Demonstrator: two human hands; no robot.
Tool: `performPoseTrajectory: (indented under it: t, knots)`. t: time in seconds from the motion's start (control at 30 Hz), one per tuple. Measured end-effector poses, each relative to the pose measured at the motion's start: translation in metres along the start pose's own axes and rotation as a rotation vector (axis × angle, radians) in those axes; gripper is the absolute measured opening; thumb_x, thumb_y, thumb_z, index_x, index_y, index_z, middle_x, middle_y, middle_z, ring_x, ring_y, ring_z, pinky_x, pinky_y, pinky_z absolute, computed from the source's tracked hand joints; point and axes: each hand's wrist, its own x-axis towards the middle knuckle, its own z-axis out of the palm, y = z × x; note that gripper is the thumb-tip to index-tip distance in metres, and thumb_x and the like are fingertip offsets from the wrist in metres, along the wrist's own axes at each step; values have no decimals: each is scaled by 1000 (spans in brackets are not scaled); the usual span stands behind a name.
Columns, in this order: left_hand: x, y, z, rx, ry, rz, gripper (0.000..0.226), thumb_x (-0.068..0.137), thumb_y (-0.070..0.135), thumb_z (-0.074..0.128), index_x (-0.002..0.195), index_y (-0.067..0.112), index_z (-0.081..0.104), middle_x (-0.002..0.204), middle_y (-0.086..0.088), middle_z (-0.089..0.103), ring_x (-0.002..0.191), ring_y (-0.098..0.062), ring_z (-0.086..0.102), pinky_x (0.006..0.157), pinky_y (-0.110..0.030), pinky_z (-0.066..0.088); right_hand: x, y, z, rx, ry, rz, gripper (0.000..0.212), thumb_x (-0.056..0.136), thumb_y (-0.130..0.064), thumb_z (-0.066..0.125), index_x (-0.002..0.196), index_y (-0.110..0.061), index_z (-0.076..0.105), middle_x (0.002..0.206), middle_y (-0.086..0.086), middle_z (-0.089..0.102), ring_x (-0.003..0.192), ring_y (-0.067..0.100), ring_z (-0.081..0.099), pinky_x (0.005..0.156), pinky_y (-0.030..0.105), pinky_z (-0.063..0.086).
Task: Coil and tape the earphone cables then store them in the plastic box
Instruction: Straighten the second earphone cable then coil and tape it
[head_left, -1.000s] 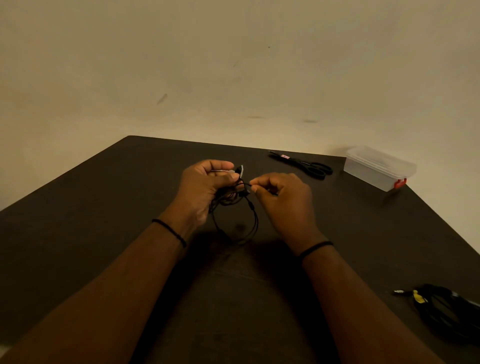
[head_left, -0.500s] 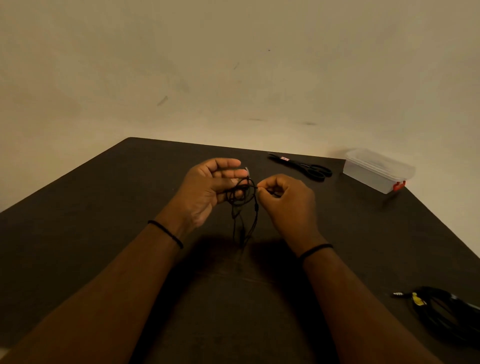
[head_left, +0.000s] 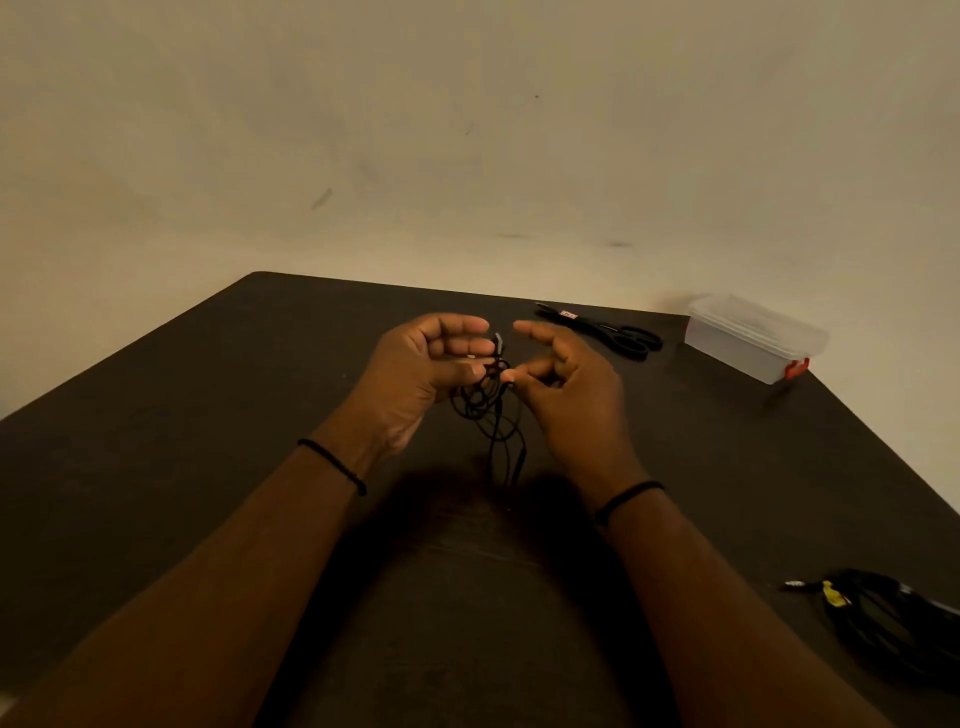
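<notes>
Fingers of the left hand (head_left: 415, 374) are gripping the coiled earphone cable (head_left: 491, 410) while the right hand (head_left: 566, 395) is pinching its strand to wind, well left of the plastic box (head_left: 753, 338).

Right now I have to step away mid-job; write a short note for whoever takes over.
Left hand: grips the half-coiled earphone cable above the table, loose loops hanging.
Right hand: pinches a strand of the same cable.
Plastic box: far right, lid on.
Scissors: beside the box.
Second cable bundle: near right edge, yellow mark on it.
Done: coiling begun.
Left: finish the coil, tape it, open the box, store the cables. No tape roll visible.
</notes>
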Motion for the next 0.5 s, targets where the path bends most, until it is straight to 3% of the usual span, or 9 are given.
performPoseTrajectory:
  t: [0.1,0.23,0.37,0.5]
  knots:
    - [-1,0,0,151,18,65,42,76,-16,66,110,9,65,101,-14,66,85,-17,69,75,-25,57,1,1,-1,-82,-112,-35,44,86,-16,72,126,-30,63,86,-10,72,86,-4,64,84,12,45]
    - [0,0,3,454,77,196,45,77,-11,70,112,18,65,102,-13,66,86,-23,71,82,-34,59,2,6,0,-165,-103,-109,29,87,-20,72,115,-29,70,90,-12,71,83,1,64,78,24,53]
    - [-2,0,8,595,79,316,59,79,-6,70,124,29,58,98,-4,62,80,-16,68,78,-24,57,2,6,-2,-211,-202,-95,45,90,-19,69,126,-42,57,79,-9,65,75,1,62,72,22,54]
    - [-2,0,8,677,138,440,62,79,-3,72,128,31,55,99,-2,60,80,-9,65,74,-14,53,2,7,-2,-229,-194,-55,7,90,-25,68,96,-29,67,73,-6,65,66,4,60,62,23,47]
